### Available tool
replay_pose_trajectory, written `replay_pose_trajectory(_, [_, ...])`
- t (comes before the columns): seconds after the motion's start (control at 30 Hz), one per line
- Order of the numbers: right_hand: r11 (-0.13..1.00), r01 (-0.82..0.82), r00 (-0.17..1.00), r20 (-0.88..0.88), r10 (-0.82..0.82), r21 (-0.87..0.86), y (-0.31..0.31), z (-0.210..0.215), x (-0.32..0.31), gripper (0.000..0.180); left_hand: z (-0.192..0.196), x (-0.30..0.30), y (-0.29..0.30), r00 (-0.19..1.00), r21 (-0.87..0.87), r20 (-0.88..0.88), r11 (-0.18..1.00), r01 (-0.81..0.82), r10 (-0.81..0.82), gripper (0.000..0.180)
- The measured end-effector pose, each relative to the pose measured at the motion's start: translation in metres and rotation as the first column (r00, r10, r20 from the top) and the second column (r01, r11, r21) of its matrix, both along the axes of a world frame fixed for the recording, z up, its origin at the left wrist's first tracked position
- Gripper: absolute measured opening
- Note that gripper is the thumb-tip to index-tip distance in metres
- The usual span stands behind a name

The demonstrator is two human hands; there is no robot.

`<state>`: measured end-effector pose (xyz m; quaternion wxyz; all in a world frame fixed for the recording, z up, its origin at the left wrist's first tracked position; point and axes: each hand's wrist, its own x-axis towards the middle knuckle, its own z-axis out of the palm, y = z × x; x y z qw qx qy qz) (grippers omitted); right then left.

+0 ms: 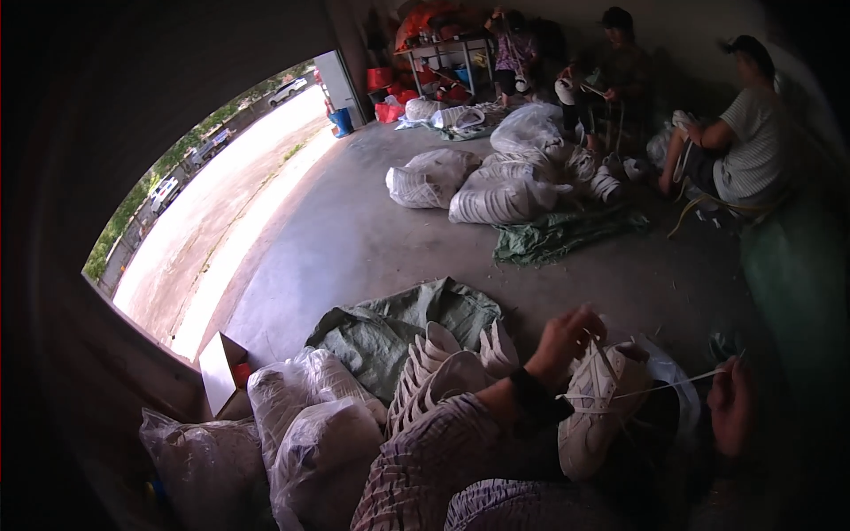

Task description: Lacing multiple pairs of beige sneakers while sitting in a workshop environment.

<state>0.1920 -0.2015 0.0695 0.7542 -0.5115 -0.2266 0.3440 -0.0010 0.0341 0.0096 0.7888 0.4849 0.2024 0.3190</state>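
Low and right of centre, here's the pale shoe point(580, 442), long axis running steeply away, far end leaning right! Left hand point(567, 343), the nearer, sits by that far end, seemingly pinching a lace strand; right hand point(731, 407), well out rightward, pinches the lace point(664, 388) stretched across.

I am facing a grey floor point(354, 234) across mid-frame. At left, daylight is pouring through a wide doorway point(212, 208) from a bright yard point(252, 155). A table point(443, 43) is standing at top centre; a pale wall point(699, 22) is rising at upper right.
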Motion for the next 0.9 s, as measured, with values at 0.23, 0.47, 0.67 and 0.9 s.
replay_pose_trajectory(0.23, [0.862,0.507,0.794,-0.384,-0.471,-0.010,-0.200,-0.118,0.214,0.014,-0.047,-0.174,0.170,0.803,-0.315,0.123,0.790,-0.526,0.584,0.019])
replay_pose_trajectory(0.47, [0.966,0.213,0.885,-0.390,-0.255,-0.148,-0.083,-0.094,0.092,0.010,0.009,-0.060,0.019,0.948,0.195,-0.316,0.980,0.034,0.030,0.019])
replay_pose_trajectory(0.67, [0.872,-0.187,0.796,0.450,0.404,-0.452,0.015,-0.050,-0.034,0.017,0.017,-0.048,-0.044,0.837,0.865,-0.491,0.020,0.501,0.243,0.015])
replay_pose_trajectory(0.9, [0.820,-0.288,0.883,0.195,0.427,-0.494,0.020,-0.059,-0.015,0.013,0.031,-0.057,-0.030,0.857,0.884,-0.466,0.147,0.443,0.222,0.005])
